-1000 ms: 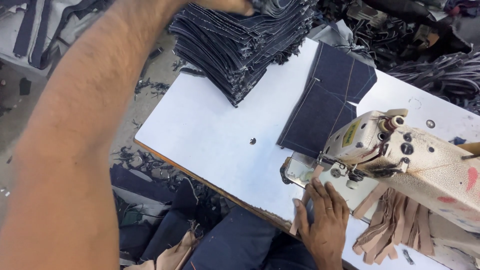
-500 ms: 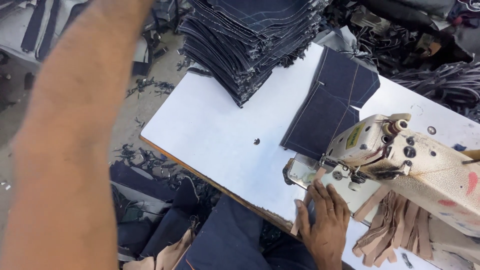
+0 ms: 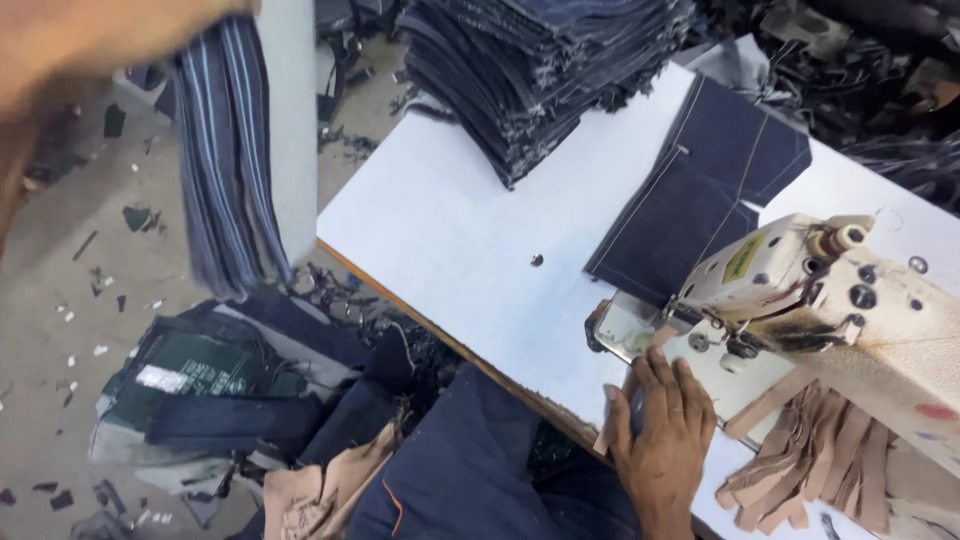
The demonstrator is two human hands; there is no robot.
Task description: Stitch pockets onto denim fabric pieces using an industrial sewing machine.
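The right hand (image 3: 662, 440) lay flat at the near edge of the white tabletop (image 3: 450, 230), fingers spread just below the cream sewing machine's (image 3: 830, 300) head. The left hand (image 3: 90, 40), blurred, held a hanging bundle of striped dark denim strips (image 3: 235, 160) beyond the table's left edge. 1 tall stack of dark denim pieces (image 3: 540, 70) sat at the far edge; tan leather strips (image 3: 810, 465) lay beside the right hand.

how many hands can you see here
2. The right hand rests flat on the table edge beside the sewing machine. The left hand, blurred at the top left corner, lifts a bundle of dark striped fabric strips.
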